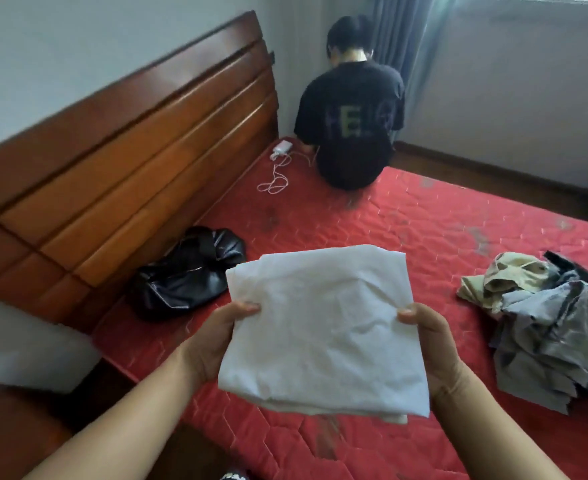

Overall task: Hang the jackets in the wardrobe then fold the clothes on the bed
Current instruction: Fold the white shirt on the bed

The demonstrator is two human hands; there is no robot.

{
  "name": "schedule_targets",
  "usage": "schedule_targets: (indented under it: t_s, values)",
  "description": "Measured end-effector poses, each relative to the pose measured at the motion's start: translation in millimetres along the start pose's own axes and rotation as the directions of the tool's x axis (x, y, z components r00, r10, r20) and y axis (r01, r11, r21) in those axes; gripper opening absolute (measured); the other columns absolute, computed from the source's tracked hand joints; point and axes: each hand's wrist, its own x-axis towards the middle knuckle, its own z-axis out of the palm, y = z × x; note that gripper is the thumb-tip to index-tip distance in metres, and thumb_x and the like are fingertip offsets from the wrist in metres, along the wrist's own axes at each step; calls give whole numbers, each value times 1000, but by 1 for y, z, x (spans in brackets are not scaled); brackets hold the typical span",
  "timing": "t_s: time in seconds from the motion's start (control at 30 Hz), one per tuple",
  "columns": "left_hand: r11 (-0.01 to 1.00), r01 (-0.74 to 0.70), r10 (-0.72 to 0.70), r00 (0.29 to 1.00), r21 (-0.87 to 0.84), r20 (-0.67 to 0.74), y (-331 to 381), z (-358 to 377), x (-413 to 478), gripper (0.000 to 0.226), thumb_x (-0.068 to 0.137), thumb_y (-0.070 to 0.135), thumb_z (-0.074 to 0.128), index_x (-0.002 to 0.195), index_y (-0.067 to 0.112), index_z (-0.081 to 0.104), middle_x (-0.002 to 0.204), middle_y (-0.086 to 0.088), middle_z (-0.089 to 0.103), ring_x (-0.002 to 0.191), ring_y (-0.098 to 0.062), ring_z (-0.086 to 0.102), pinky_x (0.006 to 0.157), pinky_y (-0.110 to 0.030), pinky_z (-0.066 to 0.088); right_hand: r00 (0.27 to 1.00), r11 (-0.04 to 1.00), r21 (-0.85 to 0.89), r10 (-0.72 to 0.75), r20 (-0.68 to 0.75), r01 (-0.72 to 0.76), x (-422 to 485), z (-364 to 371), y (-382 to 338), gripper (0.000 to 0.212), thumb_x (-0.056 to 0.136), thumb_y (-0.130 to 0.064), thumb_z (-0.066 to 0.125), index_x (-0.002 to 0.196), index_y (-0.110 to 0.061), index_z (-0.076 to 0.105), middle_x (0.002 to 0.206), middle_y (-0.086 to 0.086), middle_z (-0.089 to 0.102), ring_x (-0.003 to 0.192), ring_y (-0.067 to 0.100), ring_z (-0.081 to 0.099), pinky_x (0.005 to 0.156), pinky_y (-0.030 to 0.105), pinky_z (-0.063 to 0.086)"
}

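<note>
Thumbs on top, fingers hidden underneath: left hand (212, 341) and right hand (431, 348) pinch opposite side edges of the folded white cloth (323, 334), held flat over the red bed (424, 230). Cloth is roughly square, slightly longer away from the body. Forearms reach forward, near parallel, palms facing in. Unfolded grey-and-beige clothes pile (545, 341) lies right, nearer the right hand, apart from the cloth. Black bundle (185, 275) sits left by the headboard (112, 150); bag or jacket, can't tell. Likely next: set cloth down, bed straight below.

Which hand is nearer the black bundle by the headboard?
Left. The left hand holds the white cloth at its left edge, near the black bundle; the right hand holds the opposite edge.
</note>
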Motion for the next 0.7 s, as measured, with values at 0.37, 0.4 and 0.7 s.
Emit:
schedule_targets:
  t_s: [0.37, 0.4, 0.7]
  values:
    - [869, -431, 295, 845, -242, -447, -61, -45, -202, 69, 62, 14, 84, 128, -1, 67, 121, -25, 67, 106, -41, 67, 97, -51, 53, 940, 843, -448, 340, 12, -299, 55, 128, 62, 60, 64, -19, 69, 120, 2, 69, 110, 29, 66, 95, 45, 66, 85, 53, 55]
    - [847, -474, 319, 815, -241, -483, -68, -50, -222, 67, 66, 15, 82, 130, 1, 65, 123, -24, 66, 108, -41, 66, 100, -52, 51, 924, 814, -482, 382, 25, -323, 62, 143, 74, 62, 64, -18, 69, 122, 2, 68, 112, 29, 66, 96, 45, 67, 86, 53, 55]
    - [633, -752, 356, 495, -185, -793, -151, -114, -408, 55, 78, 16, 74, 132, 4, 65, 127, -25, 63, 112, -43, 63, 101, -56, 50, 688, 570, -697, 710, 151, -434, 111, 286, 247, 54, 80, -18, 56, 130, -2, 66, 120, 26, 66, 104, 46, 66, 91, 58, 53]
